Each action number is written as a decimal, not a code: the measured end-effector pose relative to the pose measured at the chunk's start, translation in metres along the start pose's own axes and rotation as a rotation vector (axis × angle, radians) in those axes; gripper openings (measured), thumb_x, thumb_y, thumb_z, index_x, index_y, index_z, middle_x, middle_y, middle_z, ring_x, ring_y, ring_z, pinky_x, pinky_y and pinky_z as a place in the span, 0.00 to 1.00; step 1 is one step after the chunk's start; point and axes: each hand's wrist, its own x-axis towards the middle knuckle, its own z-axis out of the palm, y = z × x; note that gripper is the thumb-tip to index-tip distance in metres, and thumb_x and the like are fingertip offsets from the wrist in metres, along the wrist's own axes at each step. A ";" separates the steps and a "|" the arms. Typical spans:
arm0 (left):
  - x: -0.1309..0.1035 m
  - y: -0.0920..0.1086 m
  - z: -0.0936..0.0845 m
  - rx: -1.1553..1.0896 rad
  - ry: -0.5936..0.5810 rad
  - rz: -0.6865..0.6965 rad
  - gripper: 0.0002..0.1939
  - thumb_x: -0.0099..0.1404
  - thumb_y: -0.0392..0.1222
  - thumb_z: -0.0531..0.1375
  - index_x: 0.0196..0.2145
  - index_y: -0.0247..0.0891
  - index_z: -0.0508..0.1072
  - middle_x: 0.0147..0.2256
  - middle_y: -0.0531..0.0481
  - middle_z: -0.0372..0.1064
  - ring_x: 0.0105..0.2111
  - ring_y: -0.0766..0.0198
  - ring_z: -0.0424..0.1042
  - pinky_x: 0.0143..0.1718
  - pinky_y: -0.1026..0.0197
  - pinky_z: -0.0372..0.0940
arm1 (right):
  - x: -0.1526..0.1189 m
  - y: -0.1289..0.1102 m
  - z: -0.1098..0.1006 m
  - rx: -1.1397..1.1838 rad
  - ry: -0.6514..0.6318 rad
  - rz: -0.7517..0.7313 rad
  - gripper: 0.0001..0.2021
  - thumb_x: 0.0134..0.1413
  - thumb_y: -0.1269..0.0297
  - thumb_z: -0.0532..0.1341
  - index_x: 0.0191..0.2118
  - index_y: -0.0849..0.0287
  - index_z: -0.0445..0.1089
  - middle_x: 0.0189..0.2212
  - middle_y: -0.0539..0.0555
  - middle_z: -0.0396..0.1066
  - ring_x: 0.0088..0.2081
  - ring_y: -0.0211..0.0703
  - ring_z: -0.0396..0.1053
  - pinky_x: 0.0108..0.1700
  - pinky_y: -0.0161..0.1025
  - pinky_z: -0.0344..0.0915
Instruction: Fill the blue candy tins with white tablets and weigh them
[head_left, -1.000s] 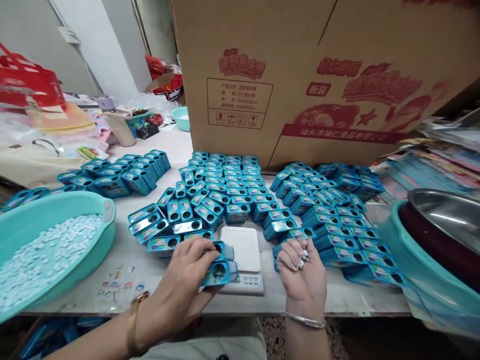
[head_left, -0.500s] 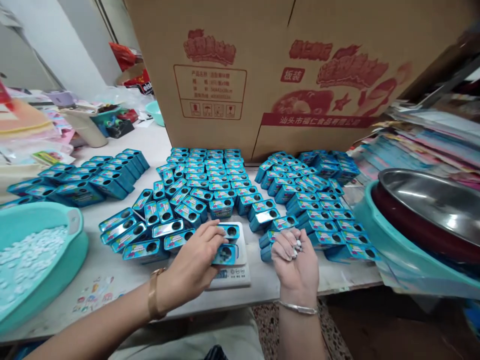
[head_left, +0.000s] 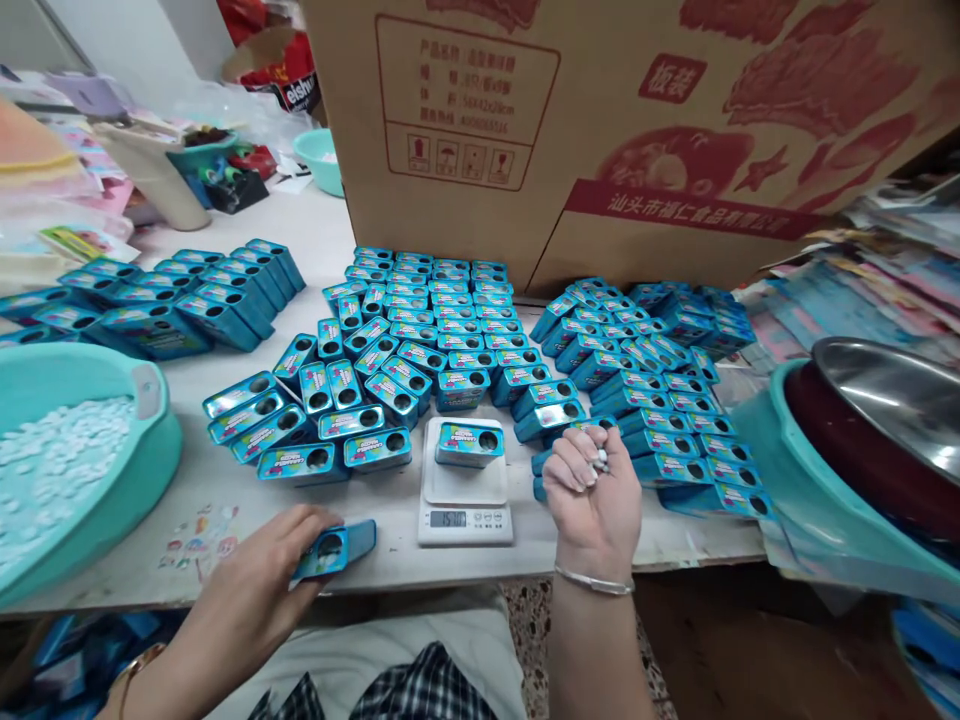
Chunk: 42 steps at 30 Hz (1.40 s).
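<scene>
My left hand (head_left: 274, 565) is closed around a blue candy tin (head_left: 334, 548) near the table's front edge, left of a white digital scale (head_left: 466, 520). One blue tin (head_left: 470, 444) with a round dark hole in its top stands on the scale's platform. To the right, my right hand (head_left: 592, 490) is curled palm up around several small white candies (head_left: 600, 459). Rows of similar blue tins (head_left: 457, 318) stand behind the scale, and another group (head_left: 660, 390) is behind my right hand.
A turquoise basin (head_left: 154, 465) of pale candies sits at the left, near more blue tins (head_left: 161, 325). A large cardboard box (head_left: 480, 215) stands at the back. Stacked metal and turquoise bowls (head_left: 784, 430) are on the right.
My left hand has moved left and down from the scale, taking one tin with it; the other tin remains on the platform. My right hand stays closed on the candies. The view has shifted.
</scene>
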 end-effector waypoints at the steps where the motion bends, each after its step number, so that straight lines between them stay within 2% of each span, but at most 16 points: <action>1: 0.001 0.000 0.002 -0.005 0.002 -0.006 0.19 0.61 0.34 0.54 0.51 0.43 0.64 0.48 0.47 0.68 0.47 0.56 0.70 0.46 0.58 0.65 | 0.001 0.002 0.002 -0.016 0.000 -0.007 0.13 0.66 0.62 0.47 0.29 0.58 0.58 0.20 0.43 0.51 0.16 0.29 0.50 0.16 0.28 0.48; 10: 0.014 0.006 0.017 -0.013 0.015 0.024 0.26 0.56 0.29 0.53 0.52 0.44 0.66 0.49 0.46 0.68 0.47 0.52 0.69 0.46 0.53 0.66 | 0.012 0.016 0.017 -0.111 -0.004 -0.026 0.12 0.65 0.61 0.49 0.29 0.58 0.59 0.20 0.43 0.50 0.17 0.30 0.49 0.17 0.29 0.47; 13: 0.015 0.007 0.013 -0.016 0.017 0.053 0.24 0.60 0.37 0.58 0.55 0.44 0.63 0.52 0.44 0.66 0.49 0.50 0.68 0.47 0.52 0.67 | 0.015 0.021 0.022 -0.114 -0.002 -0.029 0.13 0.66 0.61 0.49 0.29 0.58 0.58 0.20 0.42 0.49 0.16 0.29 0.48 0.17 0.29 0.46; 16: 0.023 0.014 -0.001 -0.046 0.068 0.103 0.34 0.62 0.50 0.61 0.62 0.44 0.55 0.57 0.42 0.61 0.54 0.49 0.65 0.50 0.53 0.67 | 0.019 0.025 0.028 -0.119 -0.005 -0.027 0.13 0.66 0.61 0.49 0.29 0.58 0.58 0.19 0.42 0.49 0.16 0.29 0.48 0.16 0.28 0.46; 18: 0.038 0.024 -0.013 -0.074 0.107 0.140 0.36 0.63 0.52 0.60 0.64 0.44 0.50 0.59 0.42 0.59 0.57 0.50 0.63 0.53 0.53 0.65 | 0.022 0.029 0.031 -0.118 -0.005 -0.027 0.13 0.65 0.61 0.50 0.29 0.58 0.59 0.19 0.42 0.48 0.16 0.29 0.48 0.16 0.28 0.46; 21: 0.074 0.044 -0.027 -0.110 0.153 0.213 0.35 0.65 0.50 0.58 0.64 0.43 0.48 0.60 0.42 0.58 0.59 0.52 0.60 0.57 0.51 0.62 | 0.024 0.032 0.032 -0.084 0.018 -0.038 0.13 0.65 0.62 0.50 0.28 0.58 0.59 0.19 0.42 0.49 0.16 0.29 0.49 0.16 0.28 0.48; 23: 0.102 0.057 -0.028 -0.097 0.149 0.265 0.36 0.65 0.47 0.59 0.64 0.41 0.47 0.62 0.41 0.55 0.61 0.52 0.57 0.60 0.49 0.59 | 0.023 0.033 0.031 -0.048 0.068 -0.058 0.13 0.64 0.62 0.51 0.27 0.58 0.59 0.19 0.42 0.51 0.17 0.29 0.52 0.18 0.27 0.53; 25: 0.129 0.066 -0.021 -0.062 0.106 0.299 0.37 0.62 0.44 0.61 0.63 0.37 0.49 0.62 0.38 0.54 0.62 0.49 0.55 0.60 0.47 0.58 | 0.022 0.033 0.029 -0.019 0.154 -0.095 0.13 0.64 0.62 0.51 0.27 0.58 0.59 0.20 0.43 0.56 0.20 0.30 0.58 0.23 0.29 0.63; 27: 0.148 0.072 -0.011 -0.056 0.031 0.301 0.32 0.60 0.41 0.62 0.59 0.35 0.56 0.58 0.38 0.60 0.58 0.48 0.61 0.56 0.47 0.61 | 0.020 0.034 0.025 -0.003 0.264 -0.138 0.13 0.63 0.63 0.51 0.26 0.58 0.60 0.22 0.45 0.62 0.24 0.31 0.64 0.34 0.35 0.72; 29: 0.160 0.075 -0.002 -0.089 -0.034 0.262 0.23 0.58 0.36 0.61 0.51 0.37 0.63 0.49 0.42 0.68 0.48 0.51 0.69 0.47 0.51 0.67 | 0.017 0.034 0.022 0.004 0.378 -0.158 0.12 0.63 0.63 0.52 0.27 0.58 0.61 0.25 0.47 0.67 0.29 0.33 0.69 0.43 0.42 0.74; 31: 0.165 0.078 0.000 -0.144 -0.038 0.216 0.17 0.55 0.33 0.60 0.44 0.38 0.66 0.41 0.48 0.69 0.39 0.57 0.71 0.39 0.56 0.67 | 0.015 0.034 0.017 0.015 0.449 -0.148 0.12 0.62 0.63 0.53 0.27 0.57 0.62 0.27 0.49 0.70 0.34 0.36 0.73 0.46 0.45 0.73; 33: 0.165 0.084 -0.009 -0.191 0.018 0.215 0.15 0.53 0.31 0.59 0.40 0.39 0.67 0.39 0.50 0.67 0.37 0.60 0.70 0.37 0.59 0.65 | 0.013 0.035 0.014 0.027 0.457 -0.121 0.11 0.62 0.64 0.53 0.28 0.57 0.63 0.28 0.51 0.72 0.38 0.38 0.74 0.47 0.45 0.73; 37: 0.161 0.110 -0.046 -0.188 0.108 0.334 0.16 0.55 0.29 0.58 0.41 0.41 0.70 0.39 0.51 0.64 0.38 0.62 0.68 0.38 0.62 0.64 | 0.011 0.037 0.011 0.058 0.442 -0.050 0.12 0.63 0.64 0.53 0.28 0.58 0.64 0.31 0.54 0.75 0.40 0.40 0.75 0.42 0.41 0.74; 39: 0.164 0.123 -0.058 -0.088 0.103 0.392 0.19 0.55 0.29 0.57 0.45 0.43 0.71 0.39 0.50 0.64 0.39 0.62 0.67 0.39 0.61 0.63 | 0.013 0.039 0.010 0.091 0.431 0.014 0.12 0.63 0.64 0.52 0.29 0.58 0.64 0.32 0.54 0.76 0.38 0.39 0.75 0.37 0.38 0.73; 42: 0.174 0.133 -0.059 0.149 0.027 0.433 0.20 0.55 0.28 0.55 0.44 0.42 0.72 0.36 0.49 0.63 0.36 0.61 0.66 0.36 0.60 0.62 | 0.017 0.044 0.008 0.145 0.390 0.076 0.13 0.64 0.65 0.51 0.28 0.59 0.64 0.32 0.55 0.76 0.36 0.39 0.75 0.37 0.38 0.73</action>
